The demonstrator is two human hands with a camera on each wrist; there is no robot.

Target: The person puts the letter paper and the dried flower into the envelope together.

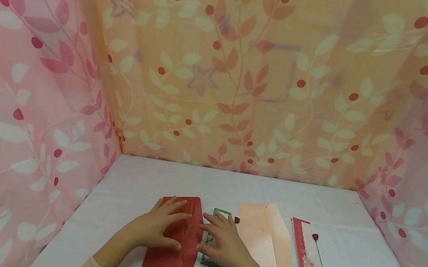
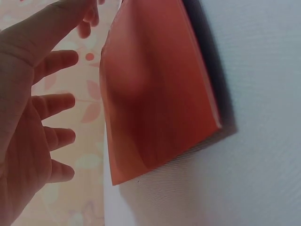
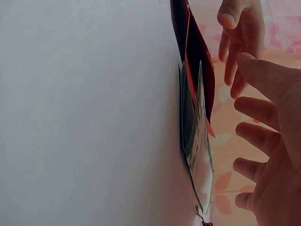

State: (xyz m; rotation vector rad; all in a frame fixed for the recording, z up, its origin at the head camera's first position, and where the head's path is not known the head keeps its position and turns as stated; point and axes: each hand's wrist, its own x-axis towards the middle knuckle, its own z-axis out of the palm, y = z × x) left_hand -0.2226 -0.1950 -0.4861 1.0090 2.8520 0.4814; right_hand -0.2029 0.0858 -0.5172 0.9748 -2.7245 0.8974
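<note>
My left hand [image 1: 157, 226] hovers with spread fingers over a red envelope [image 1: 191, 239], which lies with its flap toward the right. In the left wrist view a gap shows between that hand [image 2: 23, 117] and the envelope [image 2: 160, 94]. To the right, my right hand [image 1: 227, 246] is held over a green-bordered card [image 1: 211, 260] and hides much of it. The right wrist view shows this folded card [image 3: 200, 155] standing slightly ajar beside the red envelope [image 3: 202, 70], apart from the right fingers. Neither hand holds anything.
A peach envelope [image 1: 259, 234] lies right of the green card, with a small dark red rose head [image 1: 237, 220] at its left edge. Farther right lies a red-and-white floral card [image 1: 304, 249] with a thin-stemmed rose [image 1: 315, 237] on it. Patterned curtains [image 1: 236, 87] enclose the white table [image 1: 143, 174].
</note>
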